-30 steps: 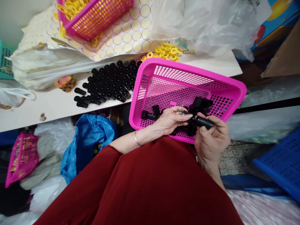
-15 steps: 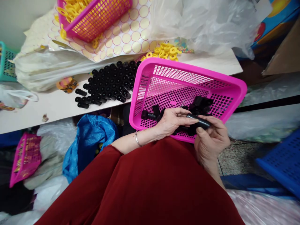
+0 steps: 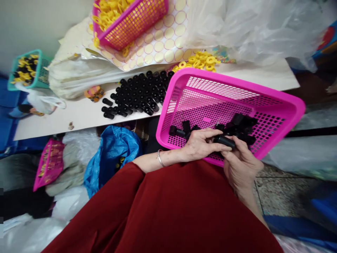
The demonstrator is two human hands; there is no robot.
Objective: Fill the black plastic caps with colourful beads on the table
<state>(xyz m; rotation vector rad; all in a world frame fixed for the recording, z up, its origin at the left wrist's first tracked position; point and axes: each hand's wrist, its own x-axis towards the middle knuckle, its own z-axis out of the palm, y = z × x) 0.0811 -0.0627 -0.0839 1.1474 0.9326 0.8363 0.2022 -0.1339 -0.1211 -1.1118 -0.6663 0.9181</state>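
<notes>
Between my two hands is a black plastic cylinder (image 3: 224,141), lying nearly level over the near side of a pink plastic basket (image 3: 163,131). My left hand (image 3: 201,143), with a bangle at the wrist, is closed on the cylinder's left end. At its right end, the fingers and thumb of my right hand (image 3: 242,160) pinch it. Loose black plastic parts (image 3: 240,124) lie in the basket beyond my hands; some are hidden by my fingers. Many similar black cylinders (image 3: 139,92) stand in close rows on the white table, left of the basket.
Yellow ring pieces (image 3: 201,61) lie on the table (image 3: 86,121) behind the basket. A smaller pink basket (image 3: 131,28) of yellow pieces stands at the back. A teal basket (image 3: 43,75) is at far left. A blue bag (image 3: 105,151) sits below the table edge.
The view has swung left, so things appear further right. The cylinder stays between both hands; the fingers of both have shifted slightly along it.
</notes>
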